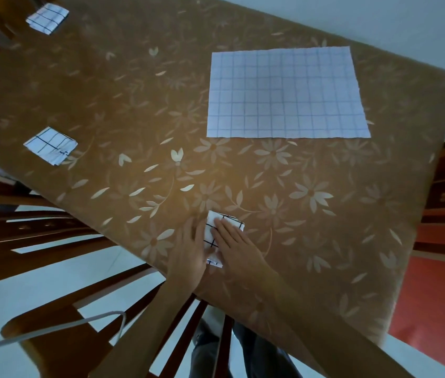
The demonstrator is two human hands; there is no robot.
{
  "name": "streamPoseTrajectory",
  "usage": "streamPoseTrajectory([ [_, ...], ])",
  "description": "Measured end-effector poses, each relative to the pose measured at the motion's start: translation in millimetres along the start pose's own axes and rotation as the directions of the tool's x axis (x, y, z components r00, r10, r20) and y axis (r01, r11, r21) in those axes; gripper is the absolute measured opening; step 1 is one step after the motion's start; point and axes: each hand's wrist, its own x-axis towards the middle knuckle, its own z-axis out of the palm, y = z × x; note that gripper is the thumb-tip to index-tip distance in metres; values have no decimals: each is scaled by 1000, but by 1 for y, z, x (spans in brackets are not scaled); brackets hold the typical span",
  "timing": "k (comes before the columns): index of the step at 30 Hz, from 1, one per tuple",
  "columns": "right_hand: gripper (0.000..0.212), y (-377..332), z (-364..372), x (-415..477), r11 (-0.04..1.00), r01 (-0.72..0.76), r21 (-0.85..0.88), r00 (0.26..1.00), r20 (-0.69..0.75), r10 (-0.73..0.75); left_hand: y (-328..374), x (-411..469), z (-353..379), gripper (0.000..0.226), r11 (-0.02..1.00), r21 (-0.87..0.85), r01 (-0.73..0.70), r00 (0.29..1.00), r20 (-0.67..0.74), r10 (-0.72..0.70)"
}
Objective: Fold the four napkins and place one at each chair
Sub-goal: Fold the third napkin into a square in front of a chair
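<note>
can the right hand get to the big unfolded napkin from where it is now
Probably yes. The right hand lies flat on the folded napkin at the near edge, and only bare tablecloth separates it from the unfolded napkin; it would need a forward stretch.

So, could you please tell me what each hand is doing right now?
Left hand: open, flat beside the folded napkin, touching its edge.
Right hand: open, pressing flat on that napkin.

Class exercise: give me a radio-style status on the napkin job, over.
Left hand and right hand flat on third folded napkin at near edge. Two folded napkins placed. Last napkin unfolded. Nothing in the way.
</note>
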Motion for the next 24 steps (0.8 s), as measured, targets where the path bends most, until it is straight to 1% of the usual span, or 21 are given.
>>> streamPoseTrajectory([
  [1,60,-2,1,-4,1000,-27,5,1000,11,27,-1,1,1,93,994,74,-85,996,25,83],
  [3,62,-3,3,-7,999,-45,-1,999,24,45,-5,0,7,89,947,177,-268,961,124,249],
  [4,59,-1,4,-7,999,-36,-22,999,8,36,-8,-2,9,85,927,191,-321,941,172,291],
  [5,57,0,4,-7,999,-31,-33,1000,4,31,-11,-3,10,79,921,192,-339,932,204,301],
  [7,59,8,7,-7,999,-18,-36,1000,1,18,-14,-3,9,68,925,197,-323,936,210,282],
  [9,62,15,10,-5,999,20,-26,1000,20,-19,-13,-2,7,65,931,211,-298,945,203,257],
  [12,63,26,8,0,996,78,-38,997,27,-77,-9,-2,11,68,937,240,-255,954,221,203],
  [16,64,33,3,2,991,125,-49,992,-10,-125,-7,-2,14,71,938,267,-219,955,254,150],
  [21,65,32,6,-1,996,93,-14,996,-4,-93,-7,-1,11,71,941,256,-223,951,269,153],
  [24,66,27,7,-4,1000,22,-9,1000,7,-22,-10,4,5,73,928,249,-276,939,276,205],
])
